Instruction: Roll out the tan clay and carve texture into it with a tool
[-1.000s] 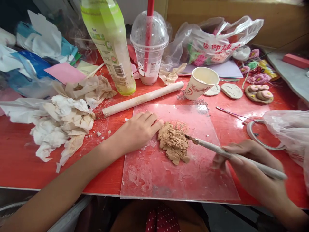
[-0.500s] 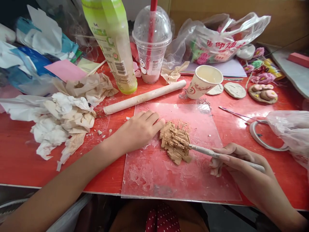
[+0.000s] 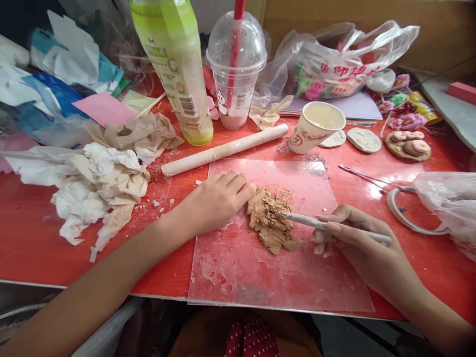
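A lump of soft brown clay [image 3: 269,225] is spread in a ragged patch on a clear plastic sheet [image 3: 238,282]. My right hand [image 3: 353,235] pinches a clay-smeared modelling tool [image 3: 307,220] like a pen. The tool's thin tip is pressed into the clay, so its shape is mostly hidden. My left hand [image 3: 219,201] lies palm down at the sheet's left part with fingers stretched out, the fingertips at the clay's left edge. I cannot tell whether they touch it.
Behind the sheet lie a rolling pin [image 3: 225,150] and a paper cup [image 3: 316,126]. A bottle [image 3: 178,74] and a lidded plastic cup [image 3: 236,74] stand farther back. Crumpled tissues [image 3: 100,183] lie left; flat clay discs [image 3: 363,140], a tape roll [image 3: 401,210] and plastic bags are right.
My right hand has moved left with the modelling tool, its tip now farther into the middle of the clay. My left hand stays in the same place; the view has shifted slightly.
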The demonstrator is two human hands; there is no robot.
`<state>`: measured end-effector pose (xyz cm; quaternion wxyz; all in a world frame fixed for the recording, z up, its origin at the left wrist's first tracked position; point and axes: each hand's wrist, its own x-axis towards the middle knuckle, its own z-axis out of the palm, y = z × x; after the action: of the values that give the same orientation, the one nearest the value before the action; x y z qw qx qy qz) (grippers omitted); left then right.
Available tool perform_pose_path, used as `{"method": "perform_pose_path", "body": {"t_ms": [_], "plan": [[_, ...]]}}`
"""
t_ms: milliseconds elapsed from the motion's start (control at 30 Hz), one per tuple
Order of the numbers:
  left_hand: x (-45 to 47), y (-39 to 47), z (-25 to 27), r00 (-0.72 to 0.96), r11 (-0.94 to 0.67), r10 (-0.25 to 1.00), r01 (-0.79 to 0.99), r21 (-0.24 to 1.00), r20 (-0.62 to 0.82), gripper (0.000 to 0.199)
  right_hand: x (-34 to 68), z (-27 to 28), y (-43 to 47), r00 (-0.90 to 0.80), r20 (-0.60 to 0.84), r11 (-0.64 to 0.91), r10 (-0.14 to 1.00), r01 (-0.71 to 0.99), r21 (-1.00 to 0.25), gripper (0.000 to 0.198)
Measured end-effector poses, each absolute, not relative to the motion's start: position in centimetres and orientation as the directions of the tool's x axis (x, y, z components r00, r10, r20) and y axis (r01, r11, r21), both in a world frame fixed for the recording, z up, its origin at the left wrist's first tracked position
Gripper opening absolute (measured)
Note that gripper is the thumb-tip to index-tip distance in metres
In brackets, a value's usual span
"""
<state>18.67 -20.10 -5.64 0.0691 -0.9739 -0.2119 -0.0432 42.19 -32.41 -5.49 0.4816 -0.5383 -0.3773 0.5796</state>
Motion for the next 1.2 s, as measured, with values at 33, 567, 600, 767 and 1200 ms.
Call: {"method": "perform_pose_path", "body": {"t_ms": [33, 567, 600, 767, 1200], "plan": [[18.7, -20.1, -5.6, 0.907, -0.901, 0.407, 0.418, -0.116, 0.112, 0.025, 42.2, -5.6, -32.6, 0.05, -0.263, -0.255, 0.963, -0.124, -0.959, 0.006], [18.7, -20.0, -5.7, 0.908, -0.901, 0.406, 0.417, -0.122, 0.108, 0.026, 45.3, -5.6, -34.0, 0.261, -0.078, -0.102, 0.962, 0.08, -0.992, 0.005], [18.7, -20.0, -5.7, 0.907, -0.9, 0.407, 0.418, -0.122, 0.108, 0.025, 45.3, -5.5, -33.5, 0.267, -0.099, -0.12, 0.959, 0.064, -0.991, 0.003], [18.7, -20.0, -5.7, 0.908, -0.903, 0.403, 0.415, -0.111, 0.113, 0.025, 45.1, -5.5, -32.2, 0.222, -0.192, -0.19, 0.956, -0.029, -0.981, 0.007], [18.9, -20.1, -5.8, 0.906, -0.899, 0.403, 0.419, -0.127, 0.129, 0.026, 44.6, -5.7, -32.2, 0.085, -0.239, -0.231, 0.967, -0.088, -0.969, 0.009]]}}
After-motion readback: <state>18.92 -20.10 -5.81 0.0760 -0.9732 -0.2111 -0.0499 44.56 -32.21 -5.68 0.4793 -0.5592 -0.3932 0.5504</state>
